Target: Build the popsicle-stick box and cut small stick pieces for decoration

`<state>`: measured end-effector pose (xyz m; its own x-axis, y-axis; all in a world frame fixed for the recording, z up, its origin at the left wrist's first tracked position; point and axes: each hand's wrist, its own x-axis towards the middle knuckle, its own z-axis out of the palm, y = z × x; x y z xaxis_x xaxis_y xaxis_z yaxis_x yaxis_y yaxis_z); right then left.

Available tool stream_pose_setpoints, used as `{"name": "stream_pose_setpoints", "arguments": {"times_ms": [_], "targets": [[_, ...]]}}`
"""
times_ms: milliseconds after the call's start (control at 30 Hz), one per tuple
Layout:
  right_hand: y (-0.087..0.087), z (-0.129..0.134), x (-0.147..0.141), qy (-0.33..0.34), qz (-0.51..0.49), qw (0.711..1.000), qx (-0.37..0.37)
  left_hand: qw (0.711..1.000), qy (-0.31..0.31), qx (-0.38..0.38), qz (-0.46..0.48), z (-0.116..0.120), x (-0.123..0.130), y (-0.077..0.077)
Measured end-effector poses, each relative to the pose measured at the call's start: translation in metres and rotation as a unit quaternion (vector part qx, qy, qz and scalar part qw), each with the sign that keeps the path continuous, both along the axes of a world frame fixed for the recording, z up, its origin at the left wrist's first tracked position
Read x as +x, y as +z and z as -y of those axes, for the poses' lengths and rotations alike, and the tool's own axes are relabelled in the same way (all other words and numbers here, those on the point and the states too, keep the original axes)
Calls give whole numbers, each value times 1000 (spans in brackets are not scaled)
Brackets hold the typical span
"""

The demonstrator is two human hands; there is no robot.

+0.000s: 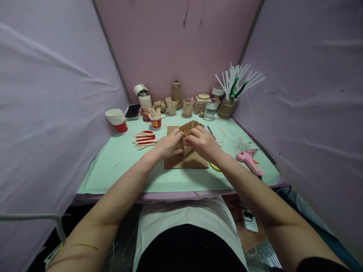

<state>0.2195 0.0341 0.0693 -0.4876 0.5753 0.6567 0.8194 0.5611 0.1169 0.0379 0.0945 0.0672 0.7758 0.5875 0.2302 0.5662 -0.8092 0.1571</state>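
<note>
A tan craft piece with walls of wooden sticks (192,127) stands over a flat brown cardboard sheet (185,162) at the middle of the table. My left hand (171,144) is closed on its left side, fingers bent round the edge. On the near right part of the same piece, my right hand (202,141) is closed, its fingertips close to those of my left hand. The hands hide much of the piece's near side. Yellow scissor handles (214,167) show partly beneath my right forearm.
Loose sticks lie on a red disc (146,139) at left, near stacked paper cups (117,120) and a red cup of sticks (155,121). A pink glue gun (251,163) lies right. Behind are a water glass (210,110) and a pot (227,108) of white glue sticks and pliers.
</note>
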Motion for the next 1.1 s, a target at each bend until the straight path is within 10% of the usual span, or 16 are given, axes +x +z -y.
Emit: {"name": "stream_pose_setpoints", "arguments": {"times_ms": [1100], "targets": [[-29,12,3,22,-154,987,-27,999,26,17,-28,2,1,-2]]}}
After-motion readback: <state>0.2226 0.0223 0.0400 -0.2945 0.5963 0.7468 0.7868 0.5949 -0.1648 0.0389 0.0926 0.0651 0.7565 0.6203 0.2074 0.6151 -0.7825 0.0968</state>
